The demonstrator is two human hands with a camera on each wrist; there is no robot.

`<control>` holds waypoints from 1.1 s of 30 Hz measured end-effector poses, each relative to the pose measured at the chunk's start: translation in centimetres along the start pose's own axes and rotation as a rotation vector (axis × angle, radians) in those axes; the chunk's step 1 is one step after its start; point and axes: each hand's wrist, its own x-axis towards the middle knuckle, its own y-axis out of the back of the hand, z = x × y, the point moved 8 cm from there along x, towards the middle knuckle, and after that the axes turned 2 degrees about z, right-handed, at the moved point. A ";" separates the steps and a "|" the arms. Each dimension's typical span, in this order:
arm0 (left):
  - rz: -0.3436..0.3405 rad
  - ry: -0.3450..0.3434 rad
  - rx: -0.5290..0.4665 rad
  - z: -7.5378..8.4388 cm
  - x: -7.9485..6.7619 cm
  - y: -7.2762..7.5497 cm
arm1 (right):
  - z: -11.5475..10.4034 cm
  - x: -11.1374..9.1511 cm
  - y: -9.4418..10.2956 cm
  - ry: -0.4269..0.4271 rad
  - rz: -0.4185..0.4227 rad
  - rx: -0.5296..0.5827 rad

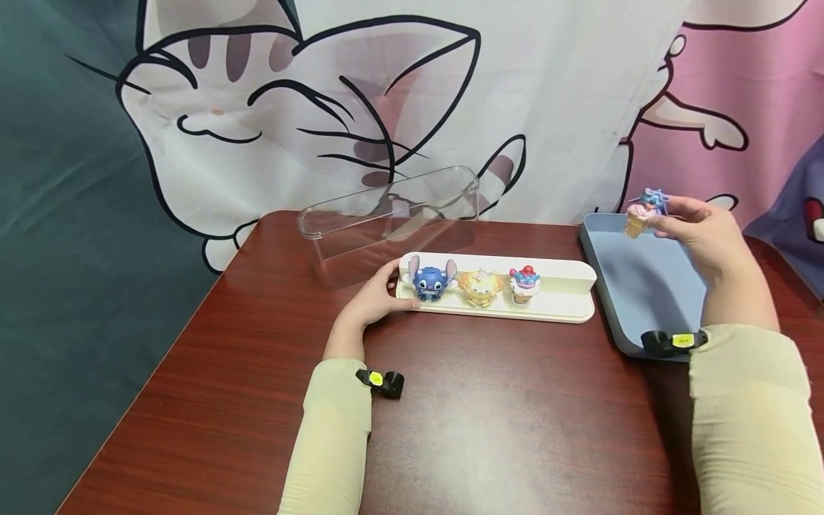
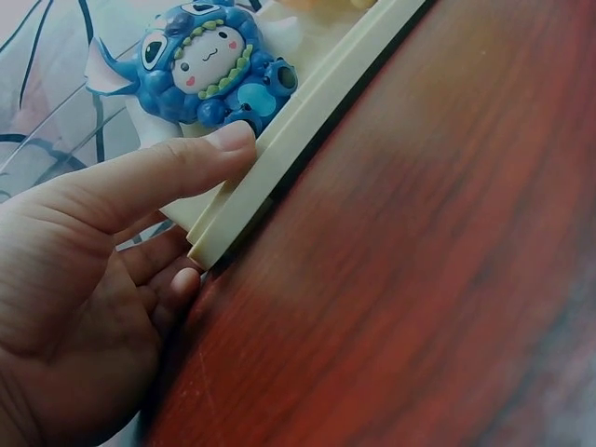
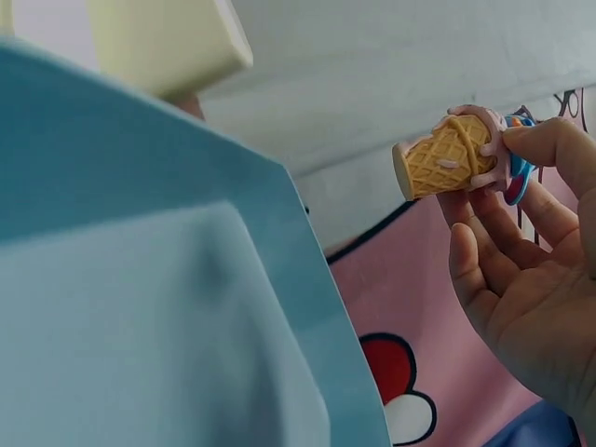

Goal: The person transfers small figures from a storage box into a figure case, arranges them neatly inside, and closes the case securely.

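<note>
My left hand (image 1: pixel 376 297) grips the left end of a cream display base (image 1: pixel 560 304), its thumb along the front edge beside a blue big-eared figurine (image 1: pixel 431 281). In the left wrist view that figurine (image 2: pixel 209 65) shows a small white face. To its right on the base stand a yellow figurine (image 1: pixel 480 287) and an ice-cream figurine (image 1: pixel 525 286) with a red top. Over the blue tray (image 1: pixel 618 329), my right hand (image 1: pixel 711 232) pinches an ice-cream-cone figurine (image 1: pixel 644 211) with a blue top. Its waffle cone (image 3: pixel 447 158) points away from the fingers in the right wrist view.
Behind the base, a clear plastic cover (image 1: pixel 393 222) stands near the table's back edge. The brown table (image 1: pixel 489 422) reaches toward me. A cartoon-printed curtain (image 1: pixel 566 107) hangs behind it. The tray's raised rim lies close to the base's right end.
</note>
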 end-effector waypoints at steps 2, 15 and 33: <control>-0.003 -0.006 0.003 0.5 -0.3 0.0 | 0.1 -0.2 -0.3 0.010 0.000 -0.016; 0.006 -0.013 0.009 -3.0 1.9 -0.2 | 0.7 -2.0 -3.3 0.087 -0.097 -0.190; 0.013 -0.002 0.018 -3.3 2.0 -0.2 | 1.0 -3.4 -5.3 0.084 -0.149 -0.541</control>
